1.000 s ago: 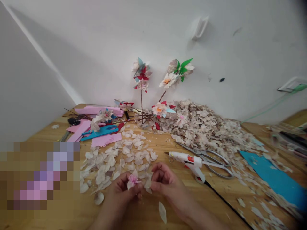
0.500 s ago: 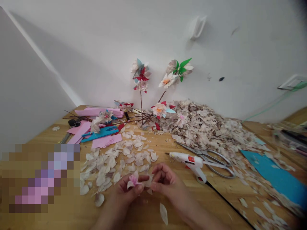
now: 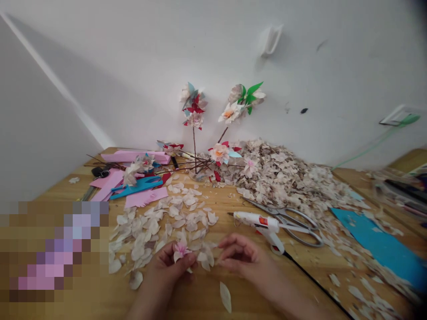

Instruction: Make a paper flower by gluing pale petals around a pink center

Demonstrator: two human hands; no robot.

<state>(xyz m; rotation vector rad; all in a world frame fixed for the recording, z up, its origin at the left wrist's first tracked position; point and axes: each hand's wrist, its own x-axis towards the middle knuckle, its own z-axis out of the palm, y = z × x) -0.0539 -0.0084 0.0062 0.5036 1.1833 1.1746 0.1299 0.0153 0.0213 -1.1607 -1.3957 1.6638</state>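
My left hand [image 3: 171, 262] pinches a small handmade flower [image 3: 182, 250] with pale petals and a pink fringed centre. To its right, my right hand [image 3: 238, 258] has its fingers curled toward the thumb at the edge of some pale, translucent petals [image 3: 205, 258]. A petal appears to be at those fingertips, though it is blurred. One loose petal [image 3: 225, 297] lies on the wooden table below the hands. Many more loose petals [image 3: 147, 242] spread out beyond my left hand.
A white glue gun [image 3: 258, 222] and scissors [image 3: 296, 222] lie to the right, with a black cord trailing forward. Behind them rises a large heap of dried petals [image 3: 280, 169]. Blue paper [image 3: 376, 244], pink paper [image 3: 136, 157] and finished flower stems [image 3: 220, 153] surround the work area.
My right hand has drawn away to the right from the flower, exposing pale petals between the hands. My left hand has shifted slightly left with the flower. The view has turned slightly.
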